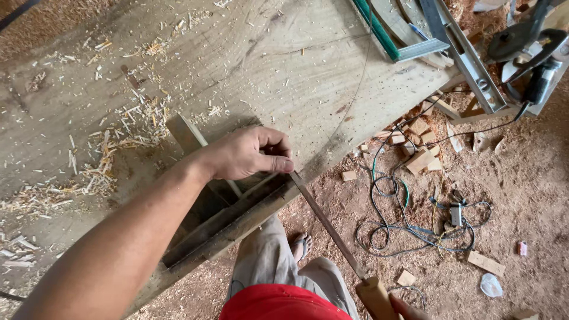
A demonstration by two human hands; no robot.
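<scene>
My left hand (246, 155) rests at the near edge of a wooden workbench (267, 65), its fingers curled and its thumb pinching the far tip of a long thin metal file (329, 228). The file slants down to the right, off the bench edge, and ends in a pale wooden handle (374, 297). Only a few fingers of my right hand (409, 309) show at the bottom edge, closed around that handle. Under the left hand lie dark wooden rails (234, 220) along the bench edge, and a pale wooden strip (185, 134) passes behind the wrist.
Wood shavings (127, 127) litter the bench. A metal level (465, 56) and a green-edged frame (379, 29) lie at its far right, with a power tool (533, 53) beyond. On the sawdust floor are tangled cables (415, 228), wood offcuts (421, 157) and my sandalled foot (301, 246).
</scene>
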